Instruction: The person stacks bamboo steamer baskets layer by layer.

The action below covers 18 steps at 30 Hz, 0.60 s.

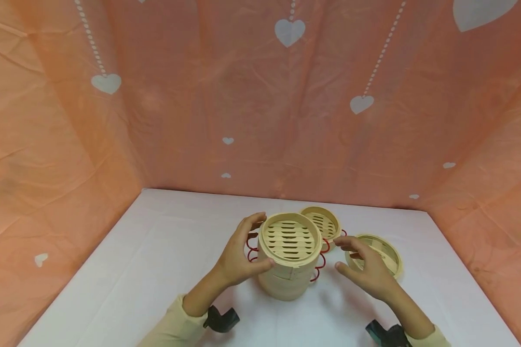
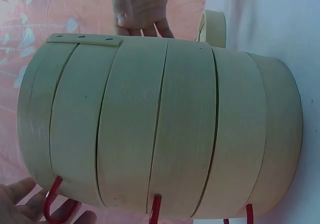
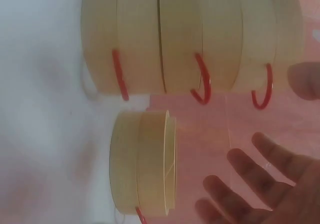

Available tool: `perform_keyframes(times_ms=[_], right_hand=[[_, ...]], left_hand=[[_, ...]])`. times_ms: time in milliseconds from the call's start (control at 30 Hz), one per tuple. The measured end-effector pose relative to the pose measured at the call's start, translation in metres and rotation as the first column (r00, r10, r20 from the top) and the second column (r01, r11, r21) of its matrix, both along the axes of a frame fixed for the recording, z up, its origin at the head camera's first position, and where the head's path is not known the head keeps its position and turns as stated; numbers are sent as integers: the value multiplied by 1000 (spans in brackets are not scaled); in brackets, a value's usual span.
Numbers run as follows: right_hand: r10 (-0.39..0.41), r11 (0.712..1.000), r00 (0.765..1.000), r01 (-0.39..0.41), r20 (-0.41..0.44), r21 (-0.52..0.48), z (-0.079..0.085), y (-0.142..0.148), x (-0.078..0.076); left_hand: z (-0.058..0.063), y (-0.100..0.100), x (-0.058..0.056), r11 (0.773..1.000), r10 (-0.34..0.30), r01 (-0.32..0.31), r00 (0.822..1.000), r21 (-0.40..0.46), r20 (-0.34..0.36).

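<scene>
Flanking the steamer stack (image 1: 286, 278), upright on the white table (image 1: 121, 274) | our left hand (image 1: 238, 260): fingers loosely spread at its side, contact unclear | our right hand (image 1: 368, 273): fingers relaxed, apart from stack | we see rear basket (image 1: 323, 222) behind stack, side basket (image 1: 390, 254) beyond right hand

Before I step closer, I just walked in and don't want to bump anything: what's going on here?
A person's left hand curves beside the top of a stack of baskets; whether it touches is unclear. The right hand is open, apart from the stack. Another basket stands behind, and a round piece lies to the right on the table.
</scene>
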State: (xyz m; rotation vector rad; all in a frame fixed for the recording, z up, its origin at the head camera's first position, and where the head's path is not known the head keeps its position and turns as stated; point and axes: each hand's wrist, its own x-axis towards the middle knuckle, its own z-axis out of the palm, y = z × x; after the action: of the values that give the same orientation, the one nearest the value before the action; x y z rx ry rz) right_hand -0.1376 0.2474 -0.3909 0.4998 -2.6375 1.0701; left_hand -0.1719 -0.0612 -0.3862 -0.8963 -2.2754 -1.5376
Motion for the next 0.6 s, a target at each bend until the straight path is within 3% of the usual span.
perform_keyframes(times_ms=[267, 600], right_hand=[[-4, 998, 992, 12, -129, 65, -4, 4, -10], [30, 979, 975, 16, -221, 201, -9, 7, -31]], left_hand=[[-2, -1, -4, 989, -99, 90, 992, 118, 72], [-3, -2, -6, 986, -128, 100, 965, 132, 229]])
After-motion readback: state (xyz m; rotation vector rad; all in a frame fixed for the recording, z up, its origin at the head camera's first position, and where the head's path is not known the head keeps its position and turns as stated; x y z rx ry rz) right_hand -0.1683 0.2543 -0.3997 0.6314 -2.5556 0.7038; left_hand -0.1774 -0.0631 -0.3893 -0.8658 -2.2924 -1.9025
